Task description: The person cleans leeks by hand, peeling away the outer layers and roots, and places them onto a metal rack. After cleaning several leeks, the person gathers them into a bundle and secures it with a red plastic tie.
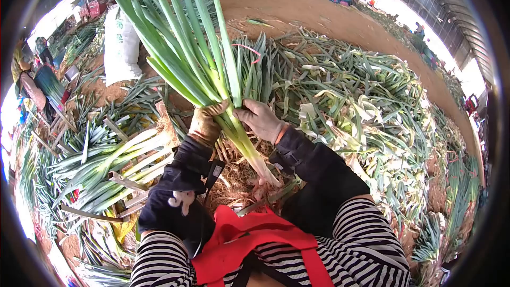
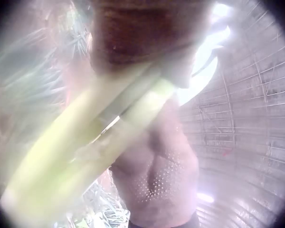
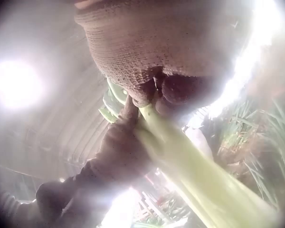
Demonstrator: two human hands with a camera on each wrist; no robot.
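A bunch of long green onions (image 1: 212,74) slants across the head view, leaves up at the top left, white root ends low near the lap. My gloved left hand (image 1: 207,122) grips the bunch around its stems. On its other side my gloved right hand (image 1: 260,119) pinches a stalk with thumb and fingers. Pale stalks (image 2: 85,142) cross the left wrist view below the brown glove (image 2: 147,38). In the right wrist view the knit glove (image 3: 156,47) holds the stalks (image 3: 194,161) from above, with the other hand close beside them.
Loose leaves (image 1: 372,106) are heaped on the right. Onions (image 1: 117,165) lie over a wooden rack (image 1: 127,180) on the left. A white sack (image 1: 121,45) stands at the back left, before a dirt path (image 1: 297,8). Other people are at the far left.
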